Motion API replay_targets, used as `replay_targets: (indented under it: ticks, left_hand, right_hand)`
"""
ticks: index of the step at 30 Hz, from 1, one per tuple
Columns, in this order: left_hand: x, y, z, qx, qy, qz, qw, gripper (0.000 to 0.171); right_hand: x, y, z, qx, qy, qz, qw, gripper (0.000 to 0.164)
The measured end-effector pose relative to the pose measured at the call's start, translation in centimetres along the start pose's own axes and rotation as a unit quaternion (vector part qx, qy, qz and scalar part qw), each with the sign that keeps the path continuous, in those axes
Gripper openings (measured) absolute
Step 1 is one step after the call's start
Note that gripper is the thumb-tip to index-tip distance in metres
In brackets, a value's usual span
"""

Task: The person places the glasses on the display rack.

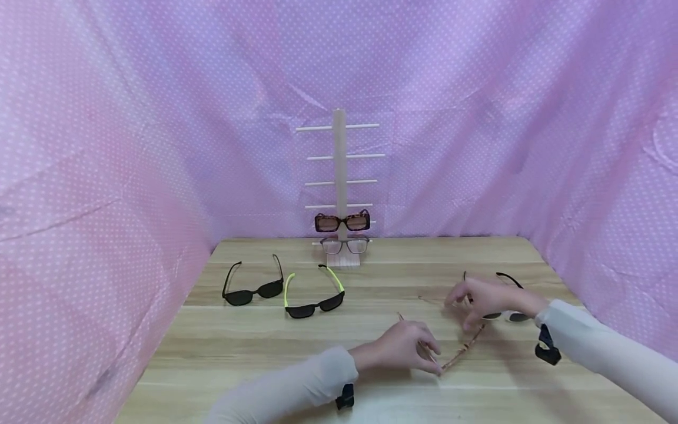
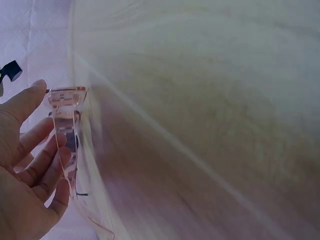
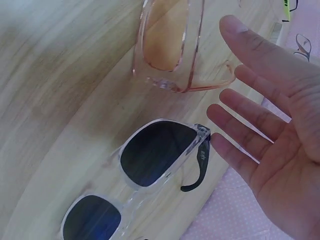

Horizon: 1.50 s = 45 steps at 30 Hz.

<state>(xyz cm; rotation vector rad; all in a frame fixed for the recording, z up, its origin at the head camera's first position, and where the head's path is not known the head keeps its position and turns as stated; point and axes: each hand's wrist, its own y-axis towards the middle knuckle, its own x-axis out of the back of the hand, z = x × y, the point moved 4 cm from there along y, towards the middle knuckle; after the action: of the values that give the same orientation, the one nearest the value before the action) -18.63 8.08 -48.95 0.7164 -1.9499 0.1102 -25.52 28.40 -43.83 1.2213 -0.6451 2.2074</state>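
Glasses with a clear pinkish frame (image 1: 464, 348) and orange-tinted lenses (image 3: 165, 35) stand near the table's front, temples unfolded toward the back. My left hand (image 1: 405, 347) is at their left end, with the thumb tip right by the frame's corner and loosely bent fingers spread beside the temple in the left wrist view. My right hand (image 1: 479, 299) hovers at the other end, thumb and fingers apart, fingertips near the right temple (image 3: 210, 86). Close to the right fingers are clear-framed sunglasses (image 3: 157, 152) with dark lenses and black temples, partly hidden by that hand in the head view.
On the left lie black sunglasses (image 1: 256, 292) and black sunglasses with neon-yellow temples (image 1: 315, 309). A wooden rack (image 1: 339, 165) with several pegs stands at the back, holding tortoiseshell glasses (image 1: 342, 222) and grey-framed glasses (image 1: 344, 245). Pink dotted cloth (image 1: 450, 118) surrounds the table.
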Motion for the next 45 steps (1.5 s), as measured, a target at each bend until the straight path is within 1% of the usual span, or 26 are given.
replay_targets:
  ticks: [4, 6, 9, 15, 20, 23, 25, 27, 29, 31, 34, 36, 39, 42, 45]
  left_hand:
    - [-0.4, 0.0, -0.3, -0.019, 0.050, -0.013, 0.9985, 0.029]
    - [-0.7, 0.0, -0.3, -0.021, 0.063, -0.017, 0.9976, 0.029]
    - [-0.9, 0.0, -0.2, -0.018, 0.083, -0.024, 0.9961, 0.027]
    - [-0.9, 0.1, -0.5, -0.007, 0.098, -0.029, 0.9947, 0.026]
    - [-1.2, 0.5, -1.1, -0.018, 0.113, -0.020, 0.9932, 0.025]
    - [-1.4, 0.6, -1.3, -0.025, 0.121, -0.017, 0.9921, 0.022]
    - [-1.5, 0.5, -1.4, -0.024, 0.119, -0.019, 0.9924, 0.018]
    - [-1.5, 0.5, -1.3, -0.020, 0.112, -0.022, 0.9932, 0.014]
    - [-1.4, 0.4, -1.1, -0.015, 0.104, -0.023, 0.9942, 0.011]
    - [-1.2, 0.3, -0.9, -0.012, 0.101, -0.026, 0.9945, 0.008]
    - [-0.8, 0.1, -0.4, -0.007, 0.101, -0.030, 0.9944, 0.006]
    - [-0.5, -0.1, -0.1, -0.004, 0.103, -0.034, 0.9941, 0.006]
    - [0.0, -0.4, 0.5, 0.000, 0.106, -0.032, 0.9939, 0.007]
    - [0.4, -0.8, 1.2, 0.001, 0.112, -0.035, 0.9931, 0.007]
    - [0.9, -1.2, 1.8, 0.003, 0.111, -0.042, 0.9929, 0.007]
  right_hand:
    - [-0.2, -0.4, 0.3, -0.019, -0.003, 0.015, 1.000, 0.061]
    - [-0.2, -0.6, 0.5, -0.025, -0.006, 0.023, 0.999, 0.064]
    - [-0.3, -0.7, 0.6, -0.022, -0.009, 0.035, 0.999, 0.068]
    - [-0.2, -0.6, 0.2, -0.027, -0.003, 0.047, 0.999, 0.070]
    - [0.0, -1.2, 0.2, -0.032, -0.009, 0.056, 0.998, 0.077]
    - [-0.2, -1.7, 0.2, -0.038, -0.014, 0.065, 0.997, 0.080]
    - [-0.4, -2.0, 0.2, -0.040, -0.019, 0.065, 0.997, 0.079]
    - [-0.6, -2.1, 0.3, -0.031, -0.028, 0.060, 0.997, 0.077]
    - [-0.7, -2.1, 0.4, -0.017, -0.048, 0.053, 0.997, 0.073]
    - [-0.8, -2.0, 0.5, 0.008, -0.070, 0.039, 0.997, 0.066]
    - [-0.8, -1.7, 0.6, 0.030, -0.092, 0.017, 0.995, 0.056]
    - [-0.8, -1.6, 0.7, 0.032, -0.094, 0.006, 0.995, 0.051]
    - [-0.8, -1.4, 0.9, 0.020, -0.092, -0.003, 0.996, 0.046]
    - [-0.9, -1.1, 1.1, 0.011, -0.091, -0.006, 0.996, 0.034]
    - [-1.1, -0.8, 1.0, 0.019, -0.086, -0.009, 0.996, 0.025]
